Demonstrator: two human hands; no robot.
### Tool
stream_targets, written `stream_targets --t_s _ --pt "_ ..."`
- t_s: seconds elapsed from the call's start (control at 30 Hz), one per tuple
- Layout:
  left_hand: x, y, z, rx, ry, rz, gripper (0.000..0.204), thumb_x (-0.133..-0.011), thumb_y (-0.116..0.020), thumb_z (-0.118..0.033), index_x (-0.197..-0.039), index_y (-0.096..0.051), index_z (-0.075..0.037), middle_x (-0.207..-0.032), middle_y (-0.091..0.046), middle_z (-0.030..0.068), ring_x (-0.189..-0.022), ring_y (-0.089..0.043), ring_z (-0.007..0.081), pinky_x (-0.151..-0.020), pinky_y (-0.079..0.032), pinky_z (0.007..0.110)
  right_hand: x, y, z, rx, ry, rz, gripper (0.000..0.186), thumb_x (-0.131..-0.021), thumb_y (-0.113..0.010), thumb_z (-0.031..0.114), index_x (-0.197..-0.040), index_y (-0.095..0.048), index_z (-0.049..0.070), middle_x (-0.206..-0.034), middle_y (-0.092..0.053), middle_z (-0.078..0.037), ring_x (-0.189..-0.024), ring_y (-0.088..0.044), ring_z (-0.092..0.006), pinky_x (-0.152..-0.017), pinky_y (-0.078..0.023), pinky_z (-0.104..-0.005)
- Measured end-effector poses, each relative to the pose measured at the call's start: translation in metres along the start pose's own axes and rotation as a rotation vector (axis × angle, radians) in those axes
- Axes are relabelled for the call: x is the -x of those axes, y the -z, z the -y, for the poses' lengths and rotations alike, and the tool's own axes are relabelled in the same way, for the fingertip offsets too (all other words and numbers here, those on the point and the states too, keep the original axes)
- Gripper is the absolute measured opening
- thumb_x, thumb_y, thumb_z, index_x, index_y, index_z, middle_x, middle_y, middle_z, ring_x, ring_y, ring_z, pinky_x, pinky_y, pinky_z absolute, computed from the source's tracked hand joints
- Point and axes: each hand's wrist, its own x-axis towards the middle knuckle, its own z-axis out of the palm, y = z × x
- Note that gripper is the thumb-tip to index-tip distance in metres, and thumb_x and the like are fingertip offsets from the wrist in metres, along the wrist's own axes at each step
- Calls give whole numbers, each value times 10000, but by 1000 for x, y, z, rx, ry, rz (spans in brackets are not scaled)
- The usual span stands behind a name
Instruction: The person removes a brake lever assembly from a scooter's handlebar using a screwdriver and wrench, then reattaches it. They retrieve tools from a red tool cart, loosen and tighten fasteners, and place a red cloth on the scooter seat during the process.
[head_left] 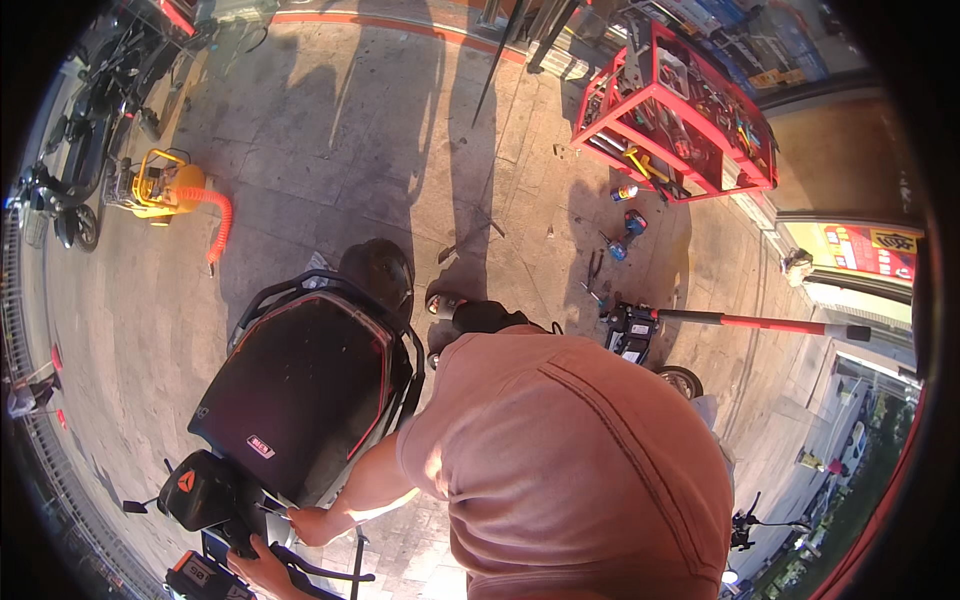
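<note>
A dark two-wheeled scooter stands at my left, with a broad black seat edged by a rail. My left hand is at the lower edge, its fingers closed around a black part by the handlebar. Just above it, my right hand reaches down from a pink sleeve with thumb and fingers pinched together. Whatever lies in that pinch is too small to make out. A black cover with an orange mark sits beyond both hands. Below them runs a black lever.
At the upper right stands a red tool cart full of tools. Blue power tools, a spray can and pliers lie on the paving. A yellow compressor with an orange hose and parked motorbikes are far left. A red-and-black bar extends rightward.
</note>
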Motion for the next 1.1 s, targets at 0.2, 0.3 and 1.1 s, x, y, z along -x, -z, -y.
stream_targets --t_s 0.2,0.3,1.1 --pt "-4 -1 5 -194 -21 -1 664 -801 -647 -472 -1167 -486 57 -1059 -556 244 -991 -546 411 -856 -451 502 -4 128 -15 131 323 99 168 -851 -471 182 -865 -569 46 -672 -551 -91 -499 -536 -219 -406 -443 -347" --pt "-5 2 10 -131 30 103 810 -767 -642 -573 -1164 -474 113 -1084 -531 297 -1047 -515 448 -916 -427 534 38 257 -25 90 322 -122 134 -863 -471 182 -867 -540 67 -635 -505 -58 -465 -498 -174 -378 -395 -337" --pt "163 27 -506 312 -752 705 559 -814 -704 -316 -1225 -489 -4 -1120 -580 178 -989 -586 297 -808 -480 431 672 847 -288 -716 -141 -2434 292 -750 -587 291 -918 -716 91 -778 -686 -140 -761 -680 -265 -722 -524 -353"
